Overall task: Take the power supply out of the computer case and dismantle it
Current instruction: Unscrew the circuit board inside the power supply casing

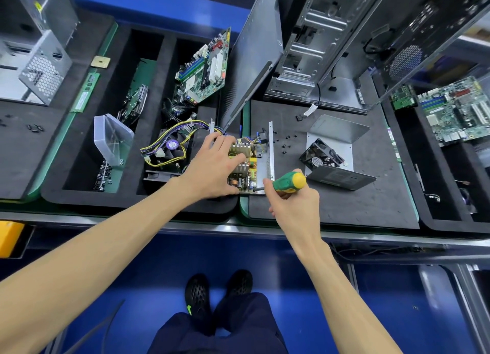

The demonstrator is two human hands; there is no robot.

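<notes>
The opened power supply (261,162) lies on the black mat, its yellow circuit board (252,168) with heatsinks exposed in the metal base. My left hand (212,165) rests on the board, fingers spread over the heatsinks. My right hand (291,202) grips a green and yellow screwdriver (289,182), whose tip sits at the board's near right corner. The power supply's cover (336,136) with the black fan (322,156) lies to the right. Its yellow and black cable bundle (164,146) trails left. The empty computer case (331,43) stands behind.
Loose black screws (283,144) dot the mat by the metal base. A clear plastic box (112,139) and a motherboard (204,67) sit in the left foam bins. Another motherboard (456,112) lies at right. The case side panel (254,59) leans upright.
</notes>
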